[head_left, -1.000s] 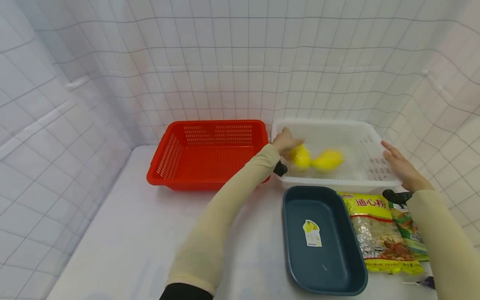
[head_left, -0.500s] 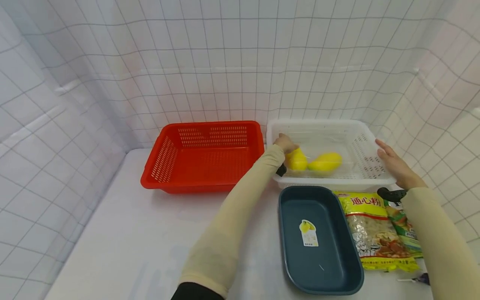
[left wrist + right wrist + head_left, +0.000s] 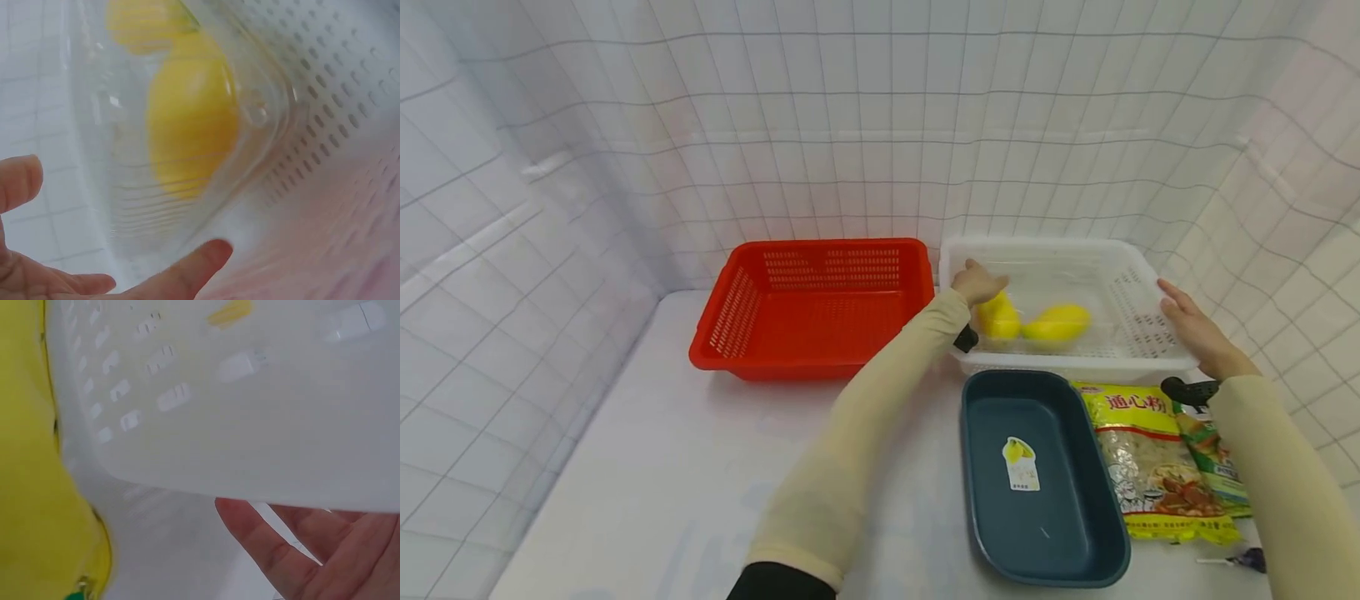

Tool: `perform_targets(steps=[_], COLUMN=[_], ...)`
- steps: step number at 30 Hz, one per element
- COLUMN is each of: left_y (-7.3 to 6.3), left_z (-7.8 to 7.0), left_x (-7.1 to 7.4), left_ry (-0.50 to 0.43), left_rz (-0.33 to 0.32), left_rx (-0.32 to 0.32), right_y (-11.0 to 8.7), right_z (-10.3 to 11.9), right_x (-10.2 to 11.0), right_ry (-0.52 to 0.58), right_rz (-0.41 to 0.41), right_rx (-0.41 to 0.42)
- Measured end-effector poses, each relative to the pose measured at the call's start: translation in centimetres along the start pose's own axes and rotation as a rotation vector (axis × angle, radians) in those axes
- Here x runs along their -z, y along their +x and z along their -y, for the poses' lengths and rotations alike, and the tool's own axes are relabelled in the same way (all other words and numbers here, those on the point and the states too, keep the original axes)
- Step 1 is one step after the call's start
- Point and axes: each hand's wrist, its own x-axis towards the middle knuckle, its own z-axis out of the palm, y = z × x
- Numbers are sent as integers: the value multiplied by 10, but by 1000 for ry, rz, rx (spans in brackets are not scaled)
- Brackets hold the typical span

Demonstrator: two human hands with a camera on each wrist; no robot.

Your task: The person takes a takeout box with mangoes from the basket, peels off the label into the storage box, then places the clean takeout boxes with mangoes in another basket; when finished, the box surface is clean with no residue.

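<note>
My left hand (image 3: 979, 283) reaches over the left end of a white perforated basket (image 3: 1138, 364). A clear plastic box (image 3: 134, 219) lies in that basket with yellow oval fruits (image 3: 1058, 322) inside. In the left wrist view the fingers are spread beside the box's end and grip nothing visible; whether a fingertip touches it, I cannot tell. My right hand (image 3: 1202, 337) is at the basket's right end, fingers extended. Its thumb (image 3: 240, 519) meets the basket's lower edge in the right wrist view, and the other fingertips are hidden behind the wall.
A red perforated basket (image 3: 820, 368) stands to the left. In front of the white basket lies a dark blue tray (image 3: 1045, 533) with a fruit sticker. Beside it are a yellow pasta bag (image 3: 1150, 467), a green packet (image 3: 1213, 462) and a small dark wrapped item on a stick (image 3: 1249, 560).
The yellow fruits, blurred a second ago, look sharper in the head view now. My left hand has shifted slightly within the basket; my right hand stays at its right end.
</note>
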Motion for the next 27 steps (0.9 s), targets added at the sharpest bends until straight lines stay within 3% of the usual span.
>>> perform_targets(steps=[2,5,13,18,21,24,27], left_y=[-28,-52,-106,-156,-185,-211,-232], left_z=[-8,-6,39,87,124,158,191], left_x=[15,29,54,66,69,72,76], left_ry=[-50,-123,-273,-275,-230,-143,-31], left_rz=[28,24,-12,-71,-134,-236,-329], left_rx=[-53,-151,-383,-566,-641,-657,-645], right_y=[1,2,6,9,8,3,-9], right_z=[1,3,12,12,11,13,21], right_x=[2,3,6,8,9,9,1], right_ry=[-17,-70,-338,-442,-553,-669,-774], right_rz=[6,6,-18,-27,-41,-81,-185], right_rx=[19,45,50,21,37,87,213])
